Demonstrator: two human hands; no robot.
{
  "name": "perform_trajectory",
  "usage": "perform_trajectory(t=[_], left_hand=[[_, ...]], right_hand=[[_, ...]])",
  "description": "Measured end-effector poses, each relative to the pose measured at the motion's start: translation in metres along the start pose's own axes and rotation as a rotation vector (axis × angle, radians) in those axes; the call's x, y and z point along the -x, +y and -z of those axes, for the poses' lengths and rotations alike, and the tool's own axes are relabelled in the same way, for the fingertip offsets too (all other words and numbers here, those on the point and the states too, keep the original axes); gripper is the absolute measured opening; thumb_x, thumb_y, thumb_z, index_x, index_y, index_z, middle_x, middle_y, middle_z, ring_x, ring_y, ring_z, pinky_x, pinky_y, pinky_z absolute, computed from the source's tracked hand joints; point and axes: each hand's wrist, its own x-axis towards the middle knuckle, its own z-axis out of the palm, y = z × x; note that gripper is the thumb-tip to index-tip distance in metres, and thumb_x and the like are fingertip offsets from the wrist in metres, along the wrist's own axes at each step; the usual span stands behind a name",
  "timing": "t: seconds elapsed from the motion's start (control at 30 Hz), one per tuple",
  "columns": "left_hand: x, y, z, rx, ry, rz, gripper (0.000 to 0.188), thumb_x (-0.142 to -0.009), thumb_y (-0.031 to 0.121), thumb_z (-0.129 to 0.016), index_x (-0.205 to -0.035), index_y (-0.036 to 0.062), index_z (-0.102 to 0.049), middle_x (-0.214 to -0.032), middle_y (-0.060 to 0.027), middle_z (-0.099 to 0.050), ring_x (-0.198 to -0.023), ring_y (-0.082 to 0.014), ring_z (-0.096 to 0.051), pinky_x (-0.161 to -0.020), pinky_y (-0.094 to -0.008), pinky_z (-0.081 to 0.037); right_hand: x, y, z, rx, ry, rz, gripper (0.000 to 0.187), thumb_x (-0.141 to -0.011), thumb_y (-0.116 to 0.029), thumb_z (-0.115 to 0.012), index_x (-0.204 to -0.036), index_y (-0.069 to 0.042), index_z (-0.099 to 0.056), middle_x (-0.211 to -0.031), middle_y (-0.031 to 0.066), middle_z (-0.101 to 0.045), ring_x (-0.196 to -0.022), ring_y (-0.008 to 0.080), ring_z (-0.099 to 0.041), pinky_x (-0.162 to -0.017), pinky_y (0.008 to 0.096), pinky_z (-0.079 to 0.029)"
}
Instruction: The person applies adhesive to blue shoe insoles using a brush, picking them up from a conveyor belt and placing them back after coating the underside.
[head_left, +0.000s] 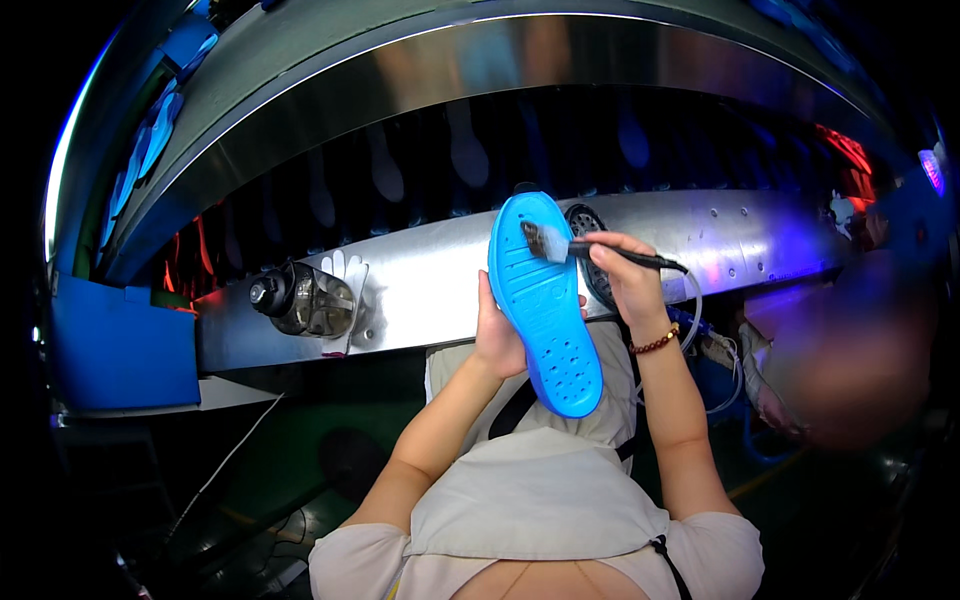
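A bright blue shoe sole [545,300], dotted with small holes at its near end, is tilted over my lap. My left hand [499,330] is closed round its left edge, with fingertips also showing at its right edge. In my right hand [632,275] I grip a black-handled brush [610,252] with a pale tube running from its rear end. The dark bristles touch or hover just over the upper part of the sole; which of the two I cannot tell. Behind the sole, a black perforated sole [588,222] lies partly hidden on the metal ledge.
A clear bottle with a dark lid [313,300] lies on the metal ledge [430,275] at left, beside a pale glove [350,272]. Beyond the ledge, several soles [468,150] stand in a dark machine opening with red glow at both ends. A white cable [228,462] hangs at lower left.
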Motion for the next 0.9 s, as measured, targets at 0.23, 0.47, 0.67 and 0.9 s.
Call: perform_trajectory(t=[0.23, 0.47, 0.67, 0.9], left_hand=[[-0.012, -0.014, 0.005, -0.121, 0.465, -0.229, 0.079, -0.082, 0.068, -0.012, -0.124, 0.007, -0.039, -0.118, -0.0112, -0.049, -0.109, -0.0237, -0.046, -0.096, -0.037, -0.034], [0.007, 0.033, 0.016, -0.294, 0.395, -0.245, 0.083, -0.081, 0.068, -0.008, -0.119, 0.0048, -0.044, -0.102, -0.0161, -0.056, -0.094, -0.0272, -0.055, -0.085, -0.0407, -0.044], [0.008, 0.02, -0.017, -0.167, 0.174, -0.079, 0.085, -0.08, 0.07, -0.007, -0.125, 0.0049, -0.04, -0.106, -0.0176, -0.055, -0.097, -0.0285, -0.055, -0.086, -0.0425, -0.044], [-0.001, 0.018, -0.028, 0.079, 0.179, -0.128, 0.084, -0.08, 0.07, -0.009, -0.127, 0.0064, -0.038, -0.116, -0.0155, -0.051, -0.103, -0.028, -0.052, -0.09, -0.0418, -0.041]], right_hand=[[0.012, -0.012, -0.044, 0.798, -0.114, 0.59, 0.018, -0.068, -0.004, -0.064, -0.085, 0.0, -0.064, -0.083, 0.0125, -0.064, -0.08, 0.025, -0.061, -0.073, 0.0317, -0.048], [0.074, -0.011, -0.02, 0.793, -0.511, 0.186, 0.016, -0.065, -0.002, -0.065, -0.08, -0.001, -0.065, -0.082, 0.0127, -0.064, -0.076, 0.0239, -0.062, -0.07, 0.0309, -0.049], [0.043, -0.047, -0.021, 0.363, -0.296, 0.155, 0.017, -0.074, -0.003, -0.063, -0.09, 0.001, -0.063, -0.083, 0.0101, -0.064, -0.071, 0.0126, -0.06, -0.064, 0.0243, -0.048], [0.032, -0.051, -0.029, 0.408, -0.614, 0.357, 0.017, -0.071, -0.004, -0.064, -0.087, 0.0, -0.065, -0.087, 0.0125, -0.064, -0.083, 0.02, -0.061, -0.075, 0.0295, -0.048]])
